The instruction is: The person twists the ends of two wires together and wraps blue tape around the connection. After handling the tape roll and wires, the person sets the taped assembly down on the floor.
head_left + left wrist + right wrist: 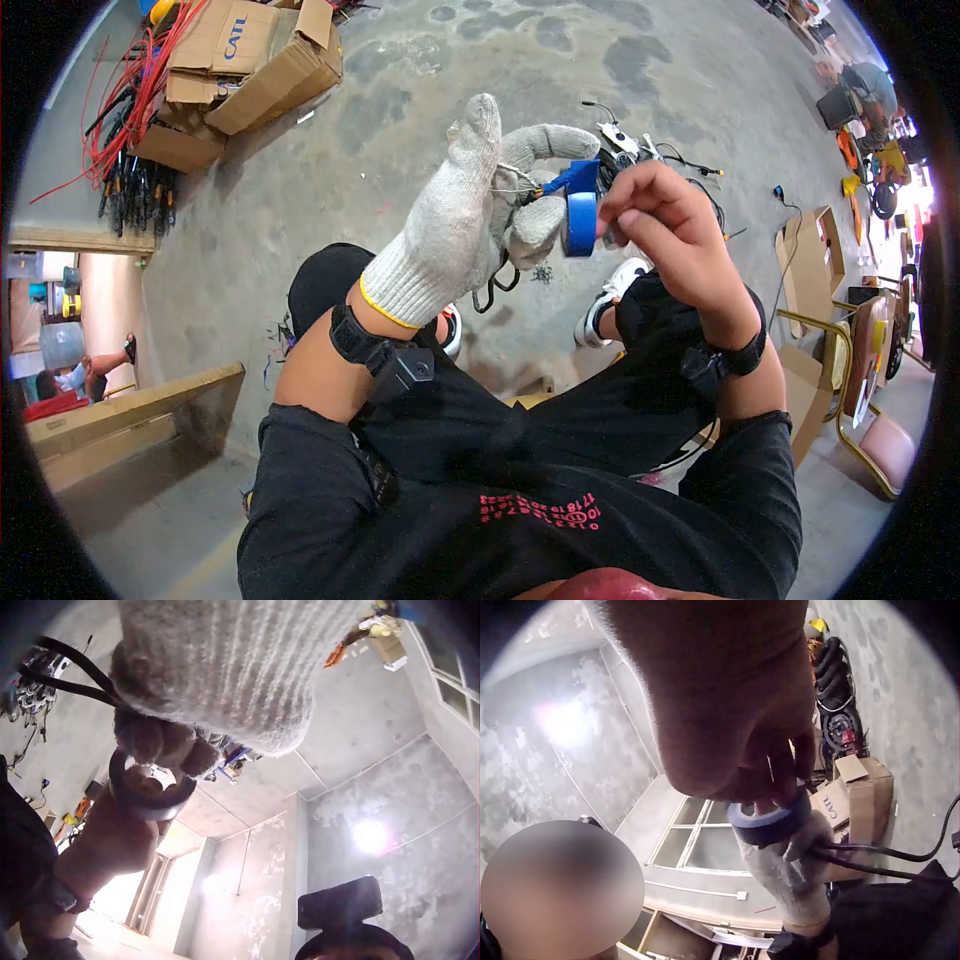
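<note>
In the head view my left hand [445, 210], in a white knitted glove with a yellow cuff edge, grips a bundle of thin wires [530, 188]. Blue tape is wrapped at the end of these wires and runs to a roll of blue tape [581, 228]. My bare right hand [675, 235] holds that roll by its right side, fingers curled at it. The right wrist view shows its fingertips in the ring of the roll [769, 825], close against the glove [787, 874]. Black cable loops [497, 285] hang under the left hand.
On the floor beyond the hands lies a pile of cables and white parts [630, 145]. Cardboard boxes [255, 60], red wires [140, 90] and black cables stand at the far left. A chair [885, 450] and flat cardboard [810, 260] are at the right.
</note>
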### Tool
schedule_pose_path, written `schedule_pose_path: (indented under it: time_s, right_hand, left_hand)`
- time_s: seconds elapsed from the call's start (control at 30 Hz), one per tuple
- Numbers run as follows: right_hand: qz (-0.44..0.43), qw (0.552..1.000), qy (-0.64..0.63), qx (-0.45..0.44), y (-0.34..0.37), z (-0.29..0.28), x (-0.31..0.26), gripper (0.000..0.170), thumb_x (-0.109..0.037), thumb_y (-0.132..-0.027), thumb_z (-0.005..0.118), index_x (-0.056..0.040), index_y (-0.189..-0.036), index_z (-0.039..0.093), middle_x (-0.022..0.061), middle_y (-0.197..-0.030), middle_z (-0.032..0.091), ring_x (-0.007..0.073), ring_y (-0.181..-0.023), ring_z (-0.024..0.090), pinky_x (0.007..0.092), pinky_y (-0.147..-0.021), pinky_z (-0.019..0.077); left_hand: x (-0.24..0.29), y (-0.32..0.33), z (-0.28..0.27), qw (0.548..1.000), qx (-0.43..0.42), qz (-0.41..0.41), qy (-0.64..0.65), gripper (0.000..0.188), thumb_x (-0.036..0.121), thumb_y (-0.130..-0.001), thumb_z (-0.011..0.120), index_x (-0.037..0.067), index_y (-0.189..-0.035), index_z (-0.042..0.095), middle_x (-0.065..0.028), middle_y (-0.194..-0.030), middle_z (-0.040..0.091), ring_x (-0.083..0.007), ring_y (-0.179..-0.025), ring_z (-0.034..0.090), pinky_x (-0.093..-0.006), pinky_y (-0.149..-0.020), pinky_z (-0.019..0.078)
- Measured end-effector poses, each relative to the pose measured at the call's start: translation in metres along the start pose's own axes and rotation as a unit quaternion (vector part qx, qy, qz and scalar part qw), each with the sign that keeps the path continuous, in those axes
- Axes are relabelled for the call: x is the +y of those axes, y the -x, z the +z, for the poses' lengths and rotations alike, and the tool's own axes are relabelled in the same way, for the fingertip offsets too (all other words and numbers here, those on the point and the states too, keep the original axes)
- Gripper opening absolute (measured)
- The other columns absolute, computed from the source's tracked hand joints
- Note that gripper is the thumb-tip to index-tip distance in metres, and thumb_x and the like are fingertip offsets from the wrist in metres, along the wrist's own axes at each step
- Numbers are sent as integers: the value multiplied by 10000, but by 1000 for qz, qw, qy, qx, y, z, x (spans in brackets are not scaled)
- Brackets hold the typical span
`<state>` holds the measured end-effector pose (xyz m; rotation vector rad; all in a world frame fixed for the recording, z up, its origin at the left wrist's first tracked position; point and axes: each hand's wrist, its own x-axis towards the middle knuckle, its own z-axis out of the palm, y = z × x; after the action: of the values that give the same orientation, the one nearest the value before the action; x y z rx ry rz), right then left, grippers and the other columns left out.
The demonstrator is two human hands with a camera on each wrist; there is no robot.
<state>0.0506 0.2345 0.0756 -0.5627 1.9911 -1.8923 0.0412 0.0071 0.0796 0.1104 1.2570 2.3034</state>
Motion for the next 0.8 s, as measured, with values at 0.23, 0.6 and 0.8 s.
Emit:
schedule_pose_path:
  time_s: [0.23,0.6,0.8]
  right_hand:
    - [-120,974,100,165,-11,10,9,261,-115,-969,625,-29,-1207,563,47,-1028,624,119,-973,585,283,-851,467]
    - [-244,921,286,99,-11,2,0,226,-123,-852,744,-47,-1054,678,107,-1045,653,276,-997,597,366,-894,464]
    - [-263,901,328,104,-12,4,-1,241,-85,-799,785,-64,-1020,690,88,-988,655,265,-928,601,361,-831,464]
  left_hand:
    - [-3,0,5,997,-26,-9,-68,999,825,-910,143,29,-1394,504,-19,-877,681,-43,-524,419,-197,-482,332]
    - [-8,-1,-3,983,-43,-19,-177,1052,880,-852,125,83,-1459,445,9,-1006,680,-27,-742,537,-170,-539,339]
    - [-7,0,-3,980,-47,-32,-192,1046,880,-853,121,93,-1458,452,11,-1041,680,-27,-804,553,-175,-542,348]
